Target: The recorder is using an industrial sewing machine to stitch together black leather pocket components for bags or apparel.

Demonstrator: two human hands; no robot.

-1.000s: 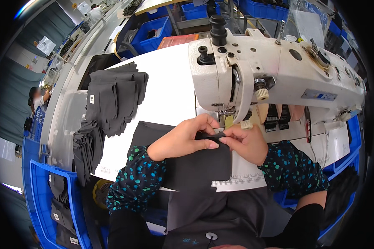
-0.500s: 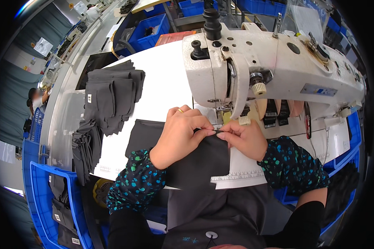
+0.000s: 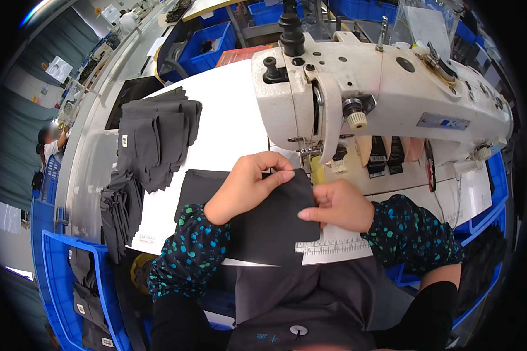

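With our left hand point(image 3: 249, 190) alone clearly gripping, we judge that the grey cloth point(image 3: 269, 222) could skew or slip if that pinch loosens. Our fingers are also near the presser foot point(image 3: 310, 153) of the machine point(image 3: 386, 93), so a careless reach could get one nipped. The cloth lies on the worktop point(image 3: 228, 88), in front of the machine. Our left thumb and forefinger are closed on its far edge, near the right corner. Our right hand point(image 3: 342, 206) is half curled at its right side, thumb over it; we can't tell whether it grips.
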